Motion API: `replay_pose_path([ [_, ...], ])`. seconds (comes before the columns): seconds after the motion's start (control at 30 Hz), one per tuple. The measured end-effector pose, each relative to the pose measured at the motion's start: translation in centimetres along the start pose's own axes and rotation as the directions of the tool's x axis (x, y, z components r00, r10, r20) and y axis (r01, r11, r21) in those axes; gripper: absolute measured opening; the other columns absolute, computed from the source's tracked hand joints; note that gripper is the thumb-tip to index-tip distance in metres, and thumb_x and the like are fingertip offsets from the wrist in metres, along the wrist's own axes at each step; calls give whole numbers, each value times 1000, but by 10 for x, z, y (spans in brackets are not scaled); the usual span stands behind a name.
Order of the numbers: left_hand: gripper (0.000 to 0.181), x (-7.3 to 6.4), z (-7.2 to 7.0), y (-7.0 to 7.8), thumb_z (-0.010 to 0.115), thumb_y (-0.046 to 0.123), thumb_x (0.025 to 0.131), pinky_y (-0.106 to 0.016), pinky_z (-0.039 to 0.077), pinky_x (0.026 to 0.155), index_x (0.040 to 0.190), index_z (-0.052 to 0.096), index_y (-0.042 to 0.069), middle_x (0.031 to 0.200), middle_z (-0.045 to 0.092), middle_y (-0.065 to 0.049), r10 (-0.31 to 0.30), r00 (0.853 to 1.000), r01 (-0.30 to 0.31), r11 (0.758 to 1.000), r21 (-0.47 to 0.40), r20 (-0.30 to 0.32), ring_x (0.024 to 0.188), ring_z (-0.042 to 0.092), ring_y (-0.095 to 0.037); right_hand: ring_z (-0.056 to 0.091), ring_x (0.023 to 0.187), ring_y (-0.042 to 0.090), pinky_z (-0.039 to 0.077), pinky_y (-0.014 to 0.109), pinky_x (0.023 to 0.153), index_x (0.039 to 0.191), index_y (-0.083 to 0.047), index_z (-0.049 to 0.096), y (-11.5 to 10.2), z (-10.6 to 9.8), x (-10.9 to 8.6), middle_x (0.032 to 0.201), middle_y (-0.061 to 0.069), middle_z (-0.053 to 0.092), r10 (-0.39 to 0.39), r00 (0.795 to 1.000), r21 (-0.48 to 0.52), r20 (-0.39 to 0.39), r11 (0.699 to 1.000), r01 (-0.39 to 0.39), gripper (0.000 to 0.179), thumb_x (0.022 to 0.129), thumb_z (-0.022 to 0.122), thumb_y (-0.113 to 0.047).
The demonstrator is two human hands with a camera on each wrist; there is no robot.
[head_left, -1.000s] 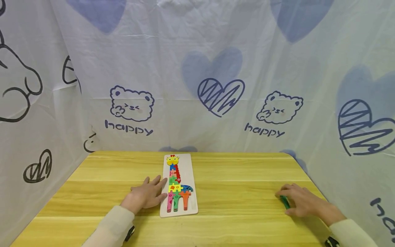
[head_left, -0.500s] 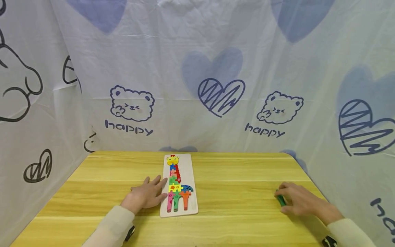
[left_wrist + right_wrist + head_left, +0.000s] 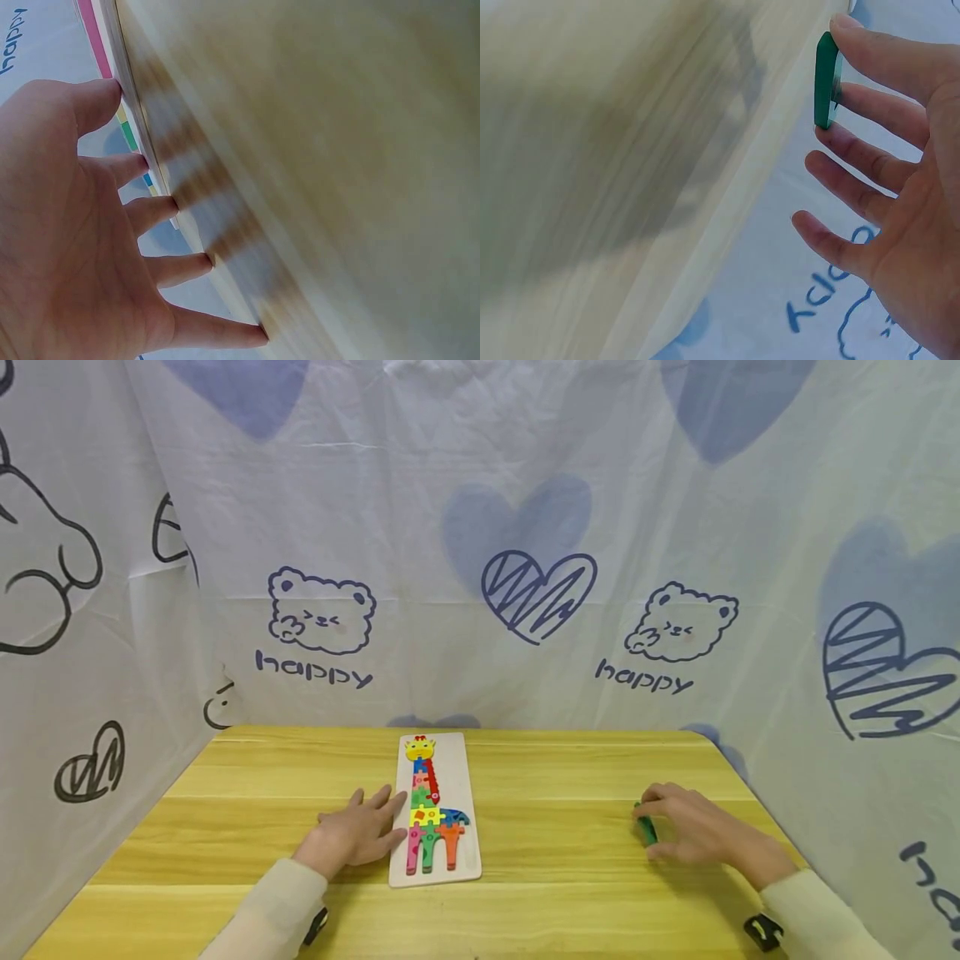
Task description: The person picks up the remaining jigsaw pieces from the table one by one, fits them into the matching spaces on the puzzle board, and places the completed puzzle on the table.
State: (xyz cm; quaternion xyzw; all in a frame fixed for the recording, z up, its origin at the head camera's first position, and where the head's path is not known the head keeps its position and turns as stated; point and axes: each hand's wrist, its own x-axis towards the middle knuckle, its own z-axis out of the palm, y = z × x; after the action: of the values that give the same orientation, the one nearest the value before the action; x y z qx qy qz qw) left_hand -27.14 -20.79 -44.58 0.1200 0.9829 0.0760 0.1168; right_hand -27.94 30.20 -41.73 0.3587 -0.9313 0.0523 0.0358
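Observation:
A pale wooden board (image 3: 453,777) carries a giraffe jigsaw puzzle (image 3: 426,817) in bright colours, its yellow head toward the far edge. My left hand (image 3: 356,832) lies with spread fingers along the board's left side, thumb and index finger touching its edge. In the left wrist view the fingertips (image 3: 112,88) rest at that edge and on the table. On the right, my right hand (image 3: 693,827) pinches a green piece (image 3: 825,81) between thumb and fingers, held above the table; its other fingers are loosely bent.
The wooden table (image 3: 555,860) has a far edge against a white curtain (image 3: 420,527) printed with hearts and bears. The curtain also runs along both sides. A black strap (image 3: 763,933) sits at the right wrist.
My right hand has lifted the green piece and moved left with it toward the board. The left hand and the puzzle board have stayed in place.

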Motion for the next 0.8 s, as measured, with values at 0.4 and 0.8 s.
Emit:
replay_pose_path([
  [0.4,68,1,0,0,48,51,106,-93,29,94,163,32,19,171,28,-15,-3,1000,3,1000,3,2,149,27,-61,63,106,27,56,48,86,128,-7,72,-25,1,36,120,7,66,-55,999,8,2,998,55,53,84,86,-34],
  [0.8,68,2,1,0,48,51,106,-93,29,95,163,31,19,171,27,-14,0,1000,0,1000,5,0,149,27,-61,62,106,24,55,47,88,126,-9,74,-50,11,68,118,6,67,-129,992,-13,-12,992,129,51,84,86,-36],
])
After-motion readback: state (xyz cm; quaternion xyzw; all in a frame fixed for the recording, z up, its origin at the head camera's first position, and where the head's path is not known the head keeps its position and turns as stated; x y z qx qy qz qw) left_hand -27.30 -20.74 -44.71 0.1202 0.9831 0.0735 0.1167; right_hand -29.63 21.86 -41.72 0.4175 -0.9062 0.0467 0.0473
